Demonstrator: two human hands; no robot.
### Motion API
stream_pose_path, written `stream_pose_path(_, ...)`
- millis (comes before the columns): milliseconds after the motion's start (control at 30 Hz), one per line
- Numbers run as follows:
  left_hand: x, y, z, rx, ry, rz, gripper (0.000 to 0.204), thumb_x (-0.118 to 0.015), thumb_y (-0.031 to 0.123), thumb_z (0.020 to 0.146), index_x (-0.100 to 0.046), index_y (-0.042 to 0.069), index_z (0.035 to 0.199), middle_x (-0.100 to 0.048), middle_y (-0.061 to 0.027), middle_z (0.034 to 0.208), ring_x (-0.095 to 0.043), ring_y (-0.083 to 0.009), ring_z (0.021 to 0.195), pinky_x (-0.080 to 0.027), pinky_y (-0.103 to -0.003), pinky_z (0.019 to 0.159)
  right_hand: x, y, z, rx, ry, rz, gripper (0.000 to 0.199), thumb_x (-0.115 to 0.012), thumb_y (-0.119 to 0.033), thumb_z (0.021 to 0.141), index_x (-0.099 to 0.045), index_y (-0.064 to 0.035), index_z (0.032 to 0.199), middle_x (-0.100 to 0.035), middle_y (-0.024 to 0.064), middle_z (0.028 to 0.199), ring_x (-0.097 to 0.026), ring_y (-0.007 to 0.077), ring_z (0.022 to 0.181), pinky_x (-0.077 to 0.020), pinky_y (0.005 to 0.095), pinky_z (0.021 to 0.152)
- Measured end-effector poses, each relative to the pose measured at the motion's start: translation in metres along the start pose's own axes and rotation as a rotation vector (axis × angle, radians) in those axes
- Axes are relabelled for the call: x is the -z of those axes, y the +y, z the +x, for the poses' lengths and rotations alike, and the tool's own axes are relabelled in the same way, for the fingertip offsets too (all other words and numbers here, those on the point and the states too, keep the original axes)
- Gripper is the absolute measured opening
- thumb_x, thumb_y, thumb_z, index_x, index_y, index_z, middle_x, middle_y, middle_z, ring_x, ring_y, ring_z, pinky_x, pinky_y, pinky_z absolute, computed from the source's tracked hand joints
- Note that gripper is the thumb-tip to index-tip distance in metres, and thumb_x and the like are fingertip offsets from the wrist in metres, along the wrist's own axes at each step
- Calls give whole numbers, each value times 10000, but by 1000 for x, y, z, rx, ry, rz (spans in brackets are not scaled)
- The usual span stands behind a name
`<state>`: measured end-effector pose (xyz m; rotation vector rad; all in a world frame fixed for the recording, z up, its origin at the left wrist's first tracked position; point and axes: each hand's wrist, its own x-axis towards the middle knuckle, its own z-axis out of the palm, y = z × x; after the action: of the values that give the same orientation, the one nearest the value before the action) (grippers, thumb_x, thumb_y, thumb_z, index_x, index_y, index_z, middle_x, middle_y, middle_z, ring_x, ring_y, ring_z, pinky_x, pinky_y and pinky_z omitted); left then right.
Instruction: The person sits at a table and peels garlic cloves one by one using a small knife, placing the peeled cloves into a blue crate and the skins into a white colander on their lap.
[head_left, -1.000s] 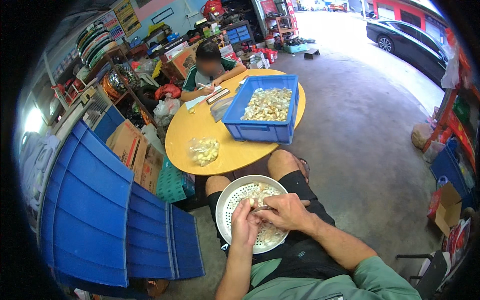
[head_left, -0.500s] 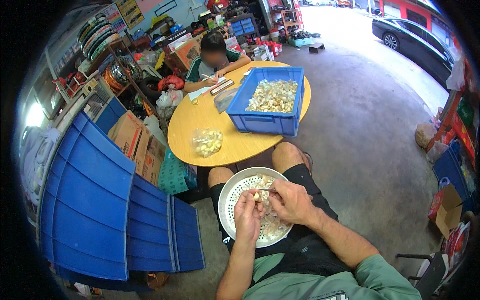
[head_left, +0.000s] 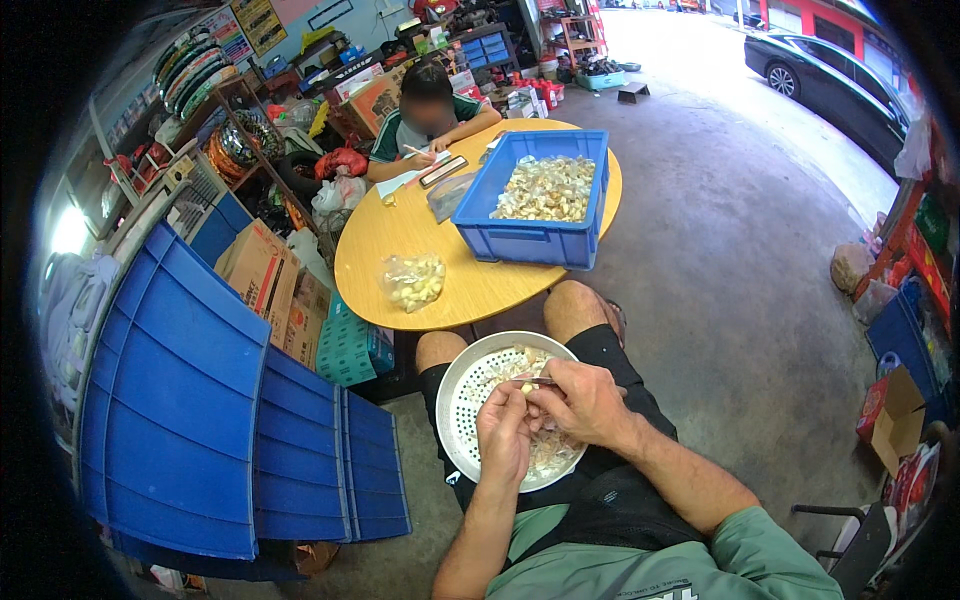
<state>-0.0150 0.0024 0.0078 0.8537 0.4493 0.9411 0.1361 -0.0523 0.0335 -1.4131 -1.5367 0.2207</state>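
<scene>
A pale clove (head_left: 527, 389), apparently garlic, is held between the pinched thumb and fingertips of the left hand (head_left: 503, 425), just short of the right hand (head_left: 580, 400). By the right hand, a small knife (head_left: 541, 380) is gripped, its fingers curled closed and its thin blade laid at or just above the clove; whether the skin is being touched by the edge cannot be told. The two hands are brought close together over a perforated metal pan (head_left: 464, 408), which is rested on the lap directly beneath them. Below and beside the fingers, loose papery peelings (head_left: 553, 452) are scattered in the pan, so a fair amount of skinning can be judged as done. Ahead of the left hand and somewhat to its left, a clear bag (head_left: 415, 282) is set near the edge of the round table (head_left: 375, 255), partly filled with pale yellow cloves that look bare. Farther ahead of both hands, a blue crate (head_left: 530, 244) is seen, in which a broad heap of cloves (head_left: 545, 190) is contained, seemingly with skins on. From these amounts, far more appears to be left than finished, and the clove in hand is judged to be partway through.
</scene>
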Motion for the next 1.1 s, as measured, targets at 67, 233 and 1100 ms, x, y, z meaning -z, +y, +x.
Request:
stream_pose_path(67,-1,2,0,6,-5,-17,248,-577,172,1065,-607,-12,1228,-667,-46,920,-579,-77,729,-456,-215,637,-1,2,0,4,2,2,296,-721,-270,910,-599,-2,883,-650,188,784,-674,372,716,-542,454,649)
stream_pose_path(233,1,0,0,25,6,-100,270,-592,187,1056,-596,-7,1244,-674,-64,973,-596,-93,791,-478,-216,667,2,-2,1,41,-5,-7,299,-726,-268,906,-595,-1,875,-646,191,769,-674,368,704,-539,451,629)
stream_pose_path(1100,13,0,5,81,38,-250,322,-518,239,1090,-573,47,1342,-669,-62,1109,-598,-122,925,-477,-254,766,2,-4,0,13,16,-38,196,-698,-153,881,-590,10,882,-652,205,786,-676,388,717,-535,461,631)
